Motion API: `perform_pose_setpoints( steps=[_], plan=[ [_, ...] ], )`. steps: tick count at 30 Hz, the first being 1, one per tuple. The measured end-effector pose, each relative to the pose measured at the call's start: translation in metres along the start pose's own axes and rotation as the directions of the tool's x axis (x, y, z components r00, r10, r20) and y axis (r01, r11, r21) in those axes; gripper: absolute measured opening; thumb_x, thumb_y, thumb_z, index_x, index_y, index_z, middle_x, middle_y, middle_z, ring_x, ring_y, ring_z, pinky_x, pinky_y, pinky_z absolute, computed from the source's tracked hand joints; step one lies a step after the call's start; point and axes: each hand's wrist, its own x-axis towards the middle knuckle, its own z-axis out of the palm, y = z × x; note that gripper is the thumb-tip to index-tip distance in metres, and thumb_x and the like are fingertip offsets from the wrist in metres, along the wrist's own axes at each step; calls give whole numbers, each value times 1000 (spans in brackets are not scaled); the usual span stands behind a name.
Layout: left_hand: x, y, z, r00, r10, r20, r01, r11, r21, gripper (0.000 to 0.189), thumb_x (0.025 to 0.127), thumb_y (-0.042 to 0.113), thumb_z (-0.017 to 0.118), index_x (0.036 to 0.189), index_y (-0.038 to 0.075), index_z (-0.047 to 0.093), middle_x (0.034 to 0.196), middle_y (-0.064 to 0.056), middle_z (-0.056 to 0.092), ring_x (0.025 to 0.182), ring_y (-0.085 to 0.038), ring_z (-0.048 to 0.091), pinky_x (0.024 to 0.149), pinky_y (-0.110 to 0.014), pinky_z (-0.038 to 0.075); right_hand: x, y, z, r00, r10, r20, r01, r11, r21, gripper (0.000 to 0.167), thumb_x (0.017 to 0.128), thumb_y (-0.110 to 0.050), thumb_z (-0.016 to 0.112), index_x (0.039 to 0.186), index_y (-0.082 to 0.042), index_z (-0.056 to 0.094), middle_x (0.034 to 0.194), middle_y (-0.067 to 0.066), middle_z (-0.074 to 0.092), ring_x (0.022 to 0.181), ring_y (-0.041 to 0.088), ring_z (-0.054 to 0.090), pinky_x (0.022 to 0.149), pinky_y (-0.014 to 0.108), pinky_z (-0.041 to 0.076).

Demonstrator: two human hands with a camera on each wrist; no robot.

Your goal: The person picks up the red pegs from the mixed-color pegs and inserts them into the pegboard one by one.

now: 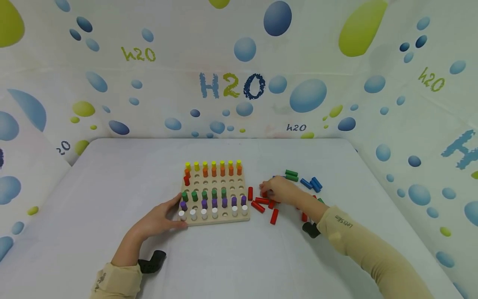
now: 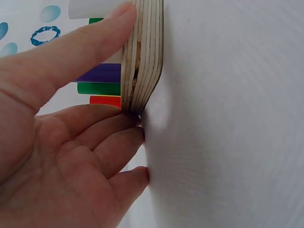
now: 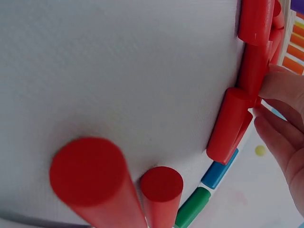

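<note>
A wooden pegboard [image 1: 235, 185] holds rows of yellow, orange, green, purple and white pegs, with one red peg [image 1: 186, 181] at the left of its row. My left hand [image 1: 160, 218] grips the board's near left corner, thumb along the front edge and fingers against the left side. In the left wrist view the layered board edge [image 2: 152, 47] shows between thumb and fingers. To the right of the board, my right hand [image 1: 281, 190] pinches a red peg [image 1: 264, 194] among other red pegs. In the right wrist view the fingertips partly hide that peg.
Several loose red pegs [image 1: 274, 216] lie between the board and right forearm. Blue pegs [image 1: 315, 184] and green pegs [image 1: 291, 177] lie beyond the right hand. A white cloth [image 1: 130, 174] covers the table, and a patterned curtain [image 1: 168, 104] hangs behind it.
</note>
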Motion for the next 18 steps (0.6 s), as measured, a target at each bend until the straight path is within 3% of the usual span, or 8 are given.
perform_pose_setpoints(
  steps=[8,18],
  plan=[
    [-3,-3,5,1000,7,-6,-7,1000,8,101,73,37,75,145,0,15,146,-25,20,134,-43,14,103,-60,17,-5,-5,5,1000,-3,-15,2,999,-42,19,81,-5,67,99,-10,72,103,5,68,95,19,63,84,29,50],
    [-7,-3,9,1000,11,-11,-11,1000,12,101,73,37,75,145,0,15,146,-26,20,133,-44,13,103,-60,17,-10,-7,10,994,80,-72,-74,994,85,19,84,-9,66,103,-9,66,93,1,67,77,11,60,75,22,52]
  ],
)
